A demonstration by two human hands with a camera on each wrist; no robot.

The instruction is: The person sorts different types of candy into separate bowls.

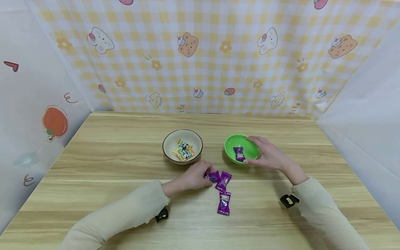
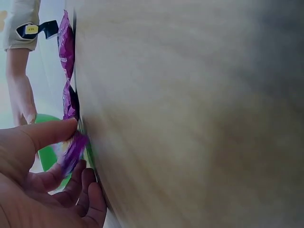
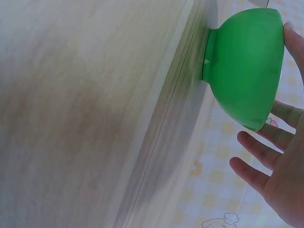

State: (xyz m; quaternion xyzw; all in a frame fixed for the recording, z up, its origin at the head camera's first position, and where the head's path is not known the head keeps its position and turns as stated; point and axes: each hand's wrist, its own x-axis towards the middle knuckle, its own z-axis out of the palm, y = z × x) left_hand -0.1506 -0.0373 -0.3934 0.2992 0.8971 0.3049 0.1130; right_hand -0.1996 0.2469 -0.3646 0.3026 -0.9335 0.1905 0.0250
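In the head view, my left hand pinches a purple-wrapped candy between thumb and fingers, low over the table. Two more purple candies lie beside it: one touching or nearly touching the held one, another closer to me. My right hand holds the green bowl by its right side, thumb at the near rim and fingers at the far rim. Inside that bowl lies one purple candy. The right wrist view shows the bowl standing on its foot, with the lower fingers free of it.
A cream bowl with a dark rim stands left of the green one and holds several yellow-wrapped candies. The wooden table ends at a checkered curtain behind, with white cloth on both sides.
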